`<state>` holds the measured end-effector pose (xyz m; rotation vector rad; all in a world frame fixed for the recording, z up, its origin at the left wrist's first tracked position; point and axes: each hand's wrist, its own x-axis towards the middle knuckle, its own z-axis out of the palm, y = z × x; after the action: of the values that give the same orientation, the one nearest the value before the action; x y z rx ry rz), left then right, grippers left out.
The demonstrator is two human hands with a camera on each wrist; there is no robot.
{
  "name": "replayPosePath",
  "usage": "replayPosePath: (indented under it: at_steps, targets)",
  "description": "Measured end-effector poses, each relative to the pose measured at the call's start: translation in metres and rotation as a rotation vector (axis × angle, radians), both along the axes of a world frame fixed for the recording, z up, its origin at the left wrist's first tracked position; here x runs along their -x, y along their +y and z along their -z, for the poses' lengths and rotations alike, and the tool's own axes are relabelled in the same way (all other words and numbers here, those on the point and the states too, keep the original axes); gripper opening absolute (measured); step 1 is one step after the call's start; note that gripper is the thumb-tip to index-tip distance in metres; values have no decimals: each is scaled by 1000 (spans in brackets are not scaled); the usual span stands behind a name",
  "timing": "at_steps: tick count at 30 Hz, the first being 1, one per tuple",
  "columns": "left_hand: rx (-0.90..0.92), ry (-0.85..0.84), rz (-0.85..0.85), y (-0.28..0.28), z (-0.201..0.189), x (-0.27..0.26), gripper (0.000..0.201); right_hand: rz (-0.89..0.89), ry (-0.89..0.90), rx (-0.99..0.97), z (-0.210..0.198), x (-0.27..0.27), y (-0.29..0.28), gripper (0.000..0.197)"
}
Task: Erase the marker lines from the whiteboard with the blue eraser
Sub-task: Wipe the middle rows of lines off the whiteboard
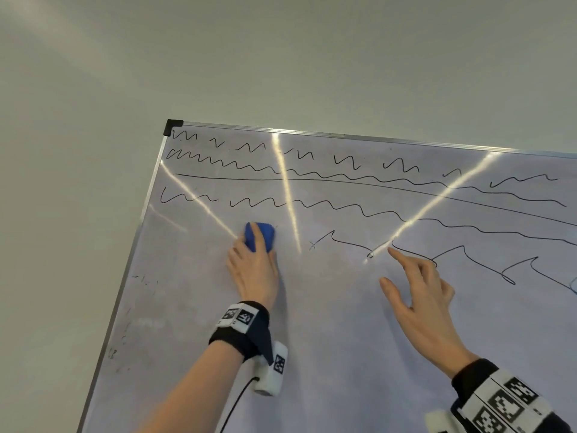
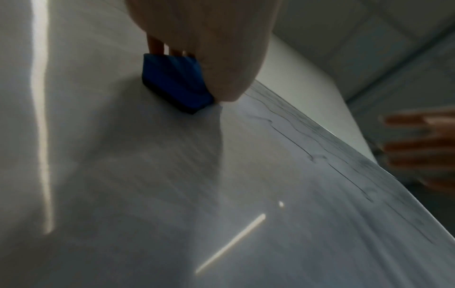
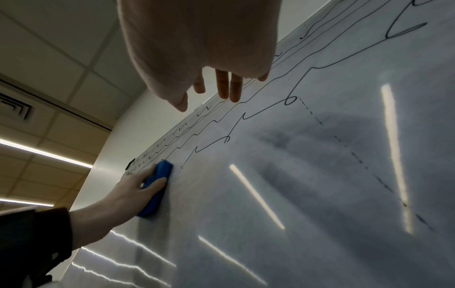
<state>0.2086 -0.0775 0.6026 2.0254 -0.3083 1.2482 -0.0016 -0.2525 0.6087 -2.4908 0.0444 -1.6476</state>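
The board (image 1: 343,323) filled most of the view, with its top left corner (image 1: 172,125) and metal left edge in sight. Below the hands it was wiped, with open room. Black wavy lines (image 1: 312,176) ran along its top edge; none made words that could be read. The left hand (image 1: 254,270) held the eraser (image 1: 260,236) flat on the board, near the left edge. The right hand (image 1: 421,295) was spread, one fingertip at a line.
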Motion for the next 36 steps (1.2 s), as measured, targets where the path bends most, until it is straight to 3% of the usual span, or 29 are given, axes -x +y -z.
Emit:
replayPosePath:
  at_steps: [5,9,14,17,20,23,27,33,36]
  targets:
    - [-247,-317,96,-69,2,48,76,12,-37,-32,-8,6,-4,49]
    - [-389,-448,122,-65,12,46,77,13,-66,-27,-15,10,-9,45]
    - [-90,-178,2,-13,-21,4,71,44,-37,-59,-13,22,-25,43]
    - [-17,-61,-59,-27,-31,8,72,65,-14,-65,-12,26,-32,48]
    - [-66,-155,37,-69,-30,35,74,62,-24,-66,-14,28,-30,48]
    - [-266,-316,108,-101,-20,59,76,71,-52,-62,-19,28,-22,47]
    - [-368,-415,141,-82,-7,50,77,72,-65,-78,-21,25,-8,42]
    - [-108,-252,116,6,11,-12,82,112,-29,-81,-10,17,4,46]
    - [-17,-168,69,2,-4,-12,78,148,-35,-68,-9,16,10,48]
